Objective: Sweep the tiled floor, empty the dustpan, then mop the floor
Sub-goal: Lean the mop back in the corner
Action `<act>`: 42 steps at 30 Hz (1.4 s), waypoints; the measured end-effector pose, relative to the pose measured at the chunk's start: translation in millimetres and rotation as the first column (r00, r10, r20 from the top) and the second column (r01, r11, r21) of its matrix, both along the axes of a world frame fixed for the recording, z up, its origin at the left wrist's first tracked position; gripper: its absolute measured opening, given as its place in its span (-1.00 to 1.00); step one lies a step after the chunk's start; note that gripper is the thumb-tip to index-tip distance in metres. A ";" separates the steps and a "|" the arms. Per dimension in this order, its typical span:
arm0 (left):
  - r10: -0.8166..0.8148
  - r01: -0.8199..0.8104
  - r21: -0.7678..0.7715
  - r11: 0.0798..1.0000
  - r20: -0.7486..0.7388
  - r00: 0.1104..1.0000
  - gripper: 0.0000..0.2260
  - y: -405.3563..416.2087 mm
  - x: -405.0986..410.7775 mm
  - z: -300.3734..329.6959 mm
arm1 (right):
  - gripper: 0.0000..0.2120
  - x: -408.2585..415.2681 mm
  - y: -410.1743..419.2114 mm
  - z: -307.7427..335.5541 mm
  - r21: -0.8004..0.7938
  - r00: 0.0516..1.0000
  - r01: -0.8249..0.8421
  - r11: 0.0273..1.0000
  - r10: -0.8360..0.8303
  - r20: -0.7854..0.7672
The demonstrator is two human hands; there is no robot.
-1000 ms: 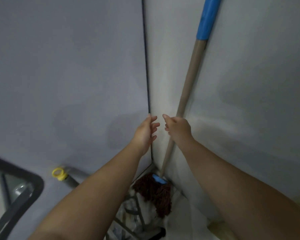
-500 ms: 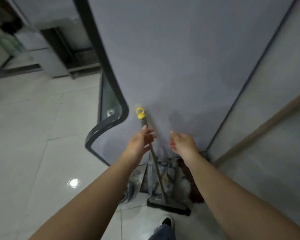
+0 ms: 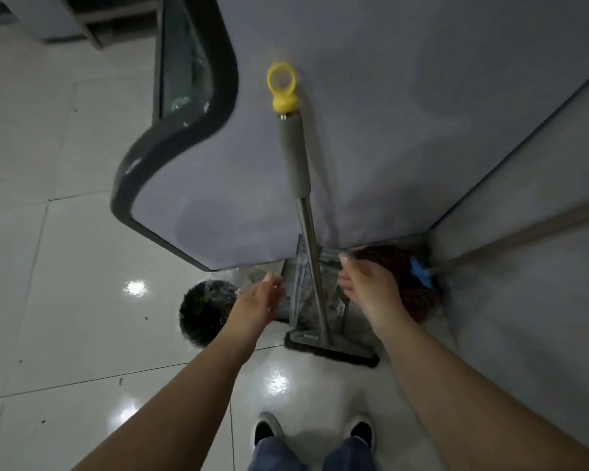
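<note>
The broom (image 3: 312,266) leaned against the wall, untouched. Her left hand (image 3: 257,300) and right hand (image 3: 368,287) hovered open either side of it; sweeping hadn't begun, and grasping its handle looked next.

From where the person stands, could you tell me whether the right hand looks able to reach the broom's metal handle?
Probably yes. The right hand is open just beside the broom's metal handle, not touching it, with nothing visible between them. The left hand is open on the other side, leaving that side free.
</note>
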State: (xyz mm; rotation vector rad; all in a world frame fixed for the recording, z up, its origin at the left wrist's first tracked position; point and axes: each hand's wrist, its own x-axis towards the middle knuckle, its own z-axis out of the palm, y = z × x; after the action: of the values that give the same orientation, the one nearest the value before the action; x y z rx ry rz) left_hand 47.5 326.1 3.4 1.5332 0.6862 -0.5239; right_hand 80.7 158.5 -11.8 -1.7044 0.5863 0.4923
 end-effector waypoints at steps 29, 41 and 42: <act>-0.249 0.043 0.374 0.926 0.523 0.815 -0.79 44.6 31.4 -54.5 | -0.66 31.7 9.1 -117.0 0.496 0.713 0.696 0.519 -0.581 -0.393; -0.415 0.172 0.431 0.886 0.572 0.707 -0.80 38.5 57.3 -54.4 | -0.85 42.1 -24.9 -122.1 0.526 0.848 0.524 0.671 -0.468 -0.248; -0.442 0.191 0.444 0.876 0.576 0.688 -0.77 36.5 59.5 -54.5 | -0.85 44.5 -27.0 -121.5 0.514 0.856 0.512 0.688 -0.458 -0.240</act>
State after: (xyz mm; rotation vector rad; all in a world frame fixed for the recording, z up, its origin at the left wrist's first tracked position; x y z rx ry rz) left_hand 107.1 362.6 -51.1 2.0416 -0.0765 -0.0660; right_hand 125.2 131.5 -133.3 -0.9042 0.8365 0.3114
